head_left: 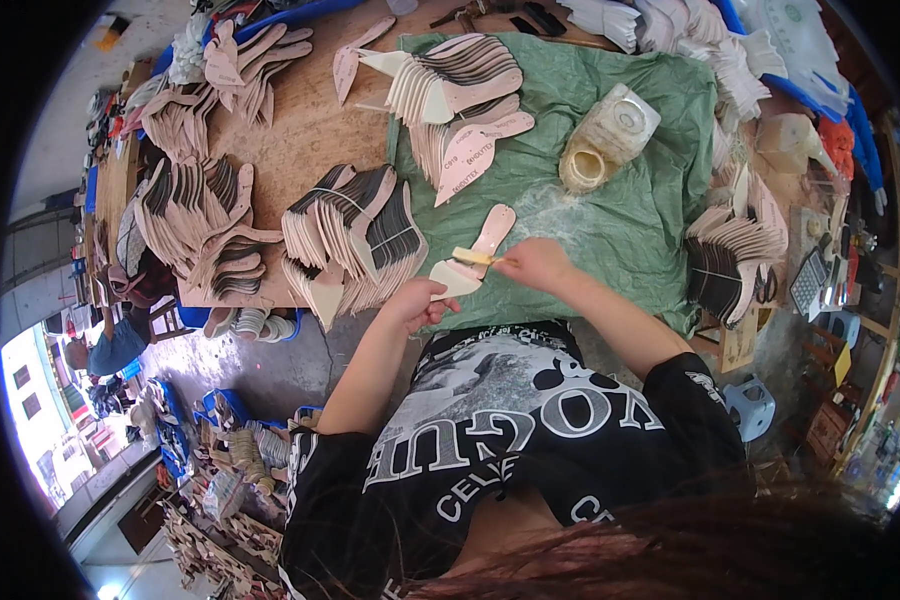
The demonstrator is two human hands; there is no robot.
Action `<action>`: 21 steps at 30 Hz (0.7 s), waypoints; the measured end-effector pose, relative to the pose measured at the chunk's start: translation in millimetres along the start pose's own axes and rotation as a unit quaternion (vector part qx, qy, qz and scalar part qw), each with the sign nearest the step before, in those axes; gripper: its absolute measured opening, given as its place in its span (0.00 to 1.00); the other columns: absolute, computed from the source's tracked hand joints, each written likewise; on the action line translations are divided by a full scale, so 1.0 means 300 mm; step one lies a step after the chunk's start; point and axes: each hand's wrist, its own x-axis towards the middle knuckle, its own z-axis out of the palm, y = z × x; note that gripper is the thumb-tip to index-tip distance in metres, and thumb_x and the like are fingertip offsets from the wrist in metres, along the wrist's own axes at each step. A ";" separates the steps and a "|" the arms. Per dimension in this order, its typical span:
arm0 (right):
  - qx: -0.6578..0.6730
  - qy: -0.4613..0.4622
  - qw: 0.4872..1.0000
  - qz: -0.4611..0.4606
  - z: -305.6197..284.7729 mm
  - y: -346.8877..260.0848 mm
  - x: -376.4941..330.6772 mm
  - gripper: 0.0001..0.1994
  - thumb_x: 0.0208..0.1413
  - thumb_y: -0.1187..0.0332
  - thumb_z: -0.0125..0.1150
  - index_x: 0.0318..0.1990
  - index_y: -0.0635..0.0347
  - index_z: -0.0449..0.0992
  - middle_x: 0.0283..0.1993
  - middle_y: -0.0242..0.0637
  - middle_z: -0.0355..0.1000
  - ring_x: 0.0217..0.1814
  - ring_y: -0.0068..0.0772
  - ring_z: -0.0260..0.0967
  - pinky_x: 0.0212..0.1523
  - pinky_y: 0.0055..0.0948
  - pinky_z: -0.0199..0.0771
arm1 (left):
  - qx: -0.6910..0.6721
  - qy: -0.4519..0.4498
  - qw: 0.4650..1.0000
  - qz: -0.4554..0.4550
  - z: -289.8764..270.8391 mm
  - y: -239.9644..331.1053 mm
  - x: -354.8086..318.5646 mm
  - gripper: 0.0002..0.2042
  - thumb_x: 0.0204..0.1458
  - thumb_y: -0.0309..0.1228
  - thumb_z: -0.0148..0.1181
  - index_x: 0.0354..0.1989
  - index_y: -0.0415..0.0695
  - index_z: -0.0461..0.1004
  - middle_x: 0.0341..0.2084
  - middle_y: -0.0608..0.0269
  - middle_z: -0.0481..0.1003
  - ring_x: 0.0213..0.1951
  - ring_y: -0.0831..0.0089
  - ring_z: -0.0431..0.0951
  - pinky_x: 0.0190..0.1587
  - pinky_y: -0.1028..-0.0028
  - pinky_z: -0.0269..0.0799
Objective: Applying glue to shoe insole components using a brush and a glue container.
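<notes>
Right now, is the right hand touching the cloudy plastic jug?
Apart: the head view shows green cloth between the right hand and the jug.

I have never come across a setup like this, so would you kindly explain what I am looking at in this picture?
There is no machine here: a person works with two bare hands. The single view comes from the left of two wide fisheye cameras worn on the head, looking down, so straight edges bend toward the rim.

The left hand steadies a flat pink piece by its near end. The right hand holds a small yellowish tool, perhaps a brush, against it.

Beyond them, a green sheet covers part of a brown table. On the sheet lies a cloudy plastic container; to its left is a fanned stack of pink pieces. A tied bundle sits farther left.
</notes>
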 end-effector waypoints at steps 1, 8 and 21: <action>0.002 -0.001 1.000 0.001 0.022 -0.021 -0.014 0.16 0.51 0.51 0.53 0.28 0.52 0.79 0.24 0.42 0.73 0.29 0.46 0.71 0.30 0.42 0.70 | 0.000 0.000 1.000 -0.003 0.004 -0.005 0.003 0.13 0.55 0.26 0.42 0.47 0.34 0.61 0.27 0.49 0.73 0.14 0.83 0.58 0.18 0.79 0.59; 0.263 -0.027 0.963 0.061 0.079 -0.105 -0.043 0.20 0.54 0.50 0.49 0.26 0.57 0.78 0.21 0.46 0.70 0.24 0.47 0.70 0.27 0.43 0.68 | 0.084 0.040 0.995 0.043 0.061 -0.010 -0.009 0.15 0.52 0.27 0.41 0.47 0.35 0.63 0.25 0.51 0.73 0.13 0.82 0.59 0.17 0.79 0.60; 0.254 0.032 0.963 0.087 0.103 -0.157 -0.045 0.20 0.54 0.49 0.49 0.25 0.54 0.78 0.22 0.43 0.71 0.26 0.50 0.69 0.27 0.45 0.68 | 0.296 0.128 0.931 0.170 0.058 -0.046 0.038 0.18 0.49 0.26 0.40 0.48 0.31 0.61 0.25 0.48 0.75 0.19 0.70 0.75 0.14 0.75 0.66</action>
